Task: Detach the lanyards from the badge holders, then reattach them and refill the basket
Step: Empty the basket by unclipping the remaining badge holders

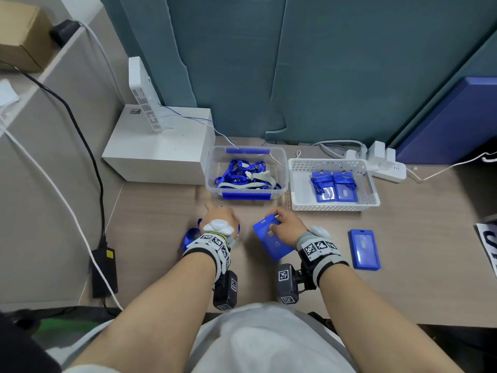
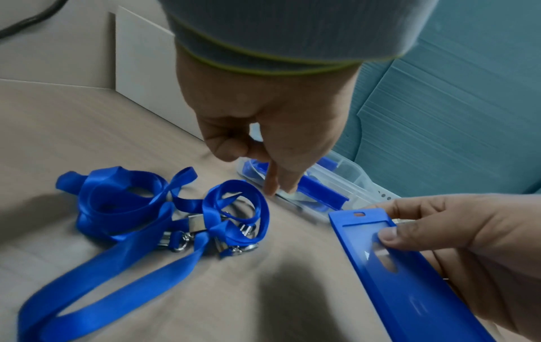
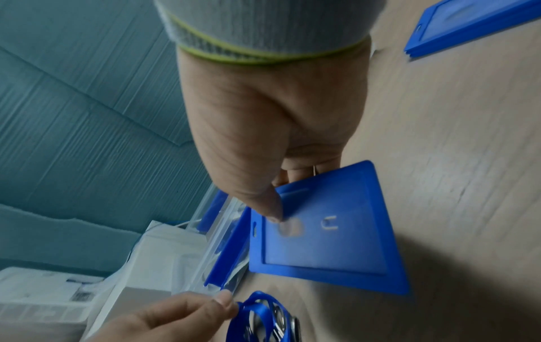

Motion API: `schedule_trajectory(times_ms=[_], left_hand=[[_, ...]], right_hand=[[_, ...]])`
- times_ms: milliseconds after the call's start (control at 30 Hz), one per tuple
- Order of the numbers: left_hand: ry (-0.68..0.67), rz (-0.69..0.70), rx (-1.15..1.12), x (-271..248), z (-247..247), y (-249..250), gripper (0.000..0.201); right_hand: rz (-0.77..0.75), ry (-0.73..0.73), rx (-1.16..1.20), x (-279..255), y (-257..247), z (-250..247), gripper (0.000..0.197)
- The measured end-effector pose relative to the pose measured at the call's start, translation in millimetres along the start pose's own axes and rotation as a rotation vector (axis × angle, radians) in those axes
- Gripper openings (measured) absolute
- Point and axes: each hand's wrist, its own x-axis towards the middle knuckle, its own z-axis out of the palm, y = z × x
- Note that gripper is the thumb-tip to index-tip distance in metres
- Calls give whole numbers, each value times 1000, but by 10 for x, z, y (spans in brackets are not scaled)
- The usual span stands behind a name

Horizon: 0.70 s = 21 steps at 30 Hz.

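Note:
My right hand (image 1: pixel 277 220) grips a blue badge holder (image 1: pixel 271 243) tilted just above the table, thumb on its face (image 3: pixel 328 250) and fingers behind. My left hand (image 1: pixel 219 215) hovers over two loose blue lanyards (image 2: pixel 164 208) with metal clips lying on the table. Its index finger (image 2: pixel 273 182) points down beside a lanyard loop, and nothing is between its fingers. A second blue badge holder (image 1: pixel 364 249) lies flat to the right. The white basket (image 1: pixel 330 207) holds two holders with lanyards attached.
A clear bin (image 1: pixel 212 170) with several lanyards stands behind my hands, left of the basket. A white box (image 1: pixel 161 152) sits at the back left, a power strip (image 1: pixel 387 168) at the back right. Cables and a black adapter (image 1: pixel 103 270) lie off the left edge.

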Motion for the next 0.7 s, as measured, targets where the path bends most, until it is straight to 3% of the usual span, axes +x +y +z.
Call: schedule_trajectory(times_ms=[100, 200, 267, 400, 567, 700], left_hand=[[20, 50, -308, 17, 150, 222, 12], [-209, 63, -735, -101, 292, 599, 8], [-305, 63, -883, -182, 351, 866, 13], [-401, 139, -924, -265, 515, 1316, 7], [-392, 184, -899, -320, 875, 2004, 24], [-360, 196, -828, -319, 1123, 2380, 11]], right_hand=[[13, 59, 71, -52, 138, -156, 29], [-7, 128, 138, -119, 312, -354, 27], [3, 175, 177, -165, 454, -519, 27], [6, 272, 268, -284, 688, -862, 25], [112, 360, 383, -438, 1178, -1413, 23], [234, 409, 354, -508, 1560, -1772, 20]])
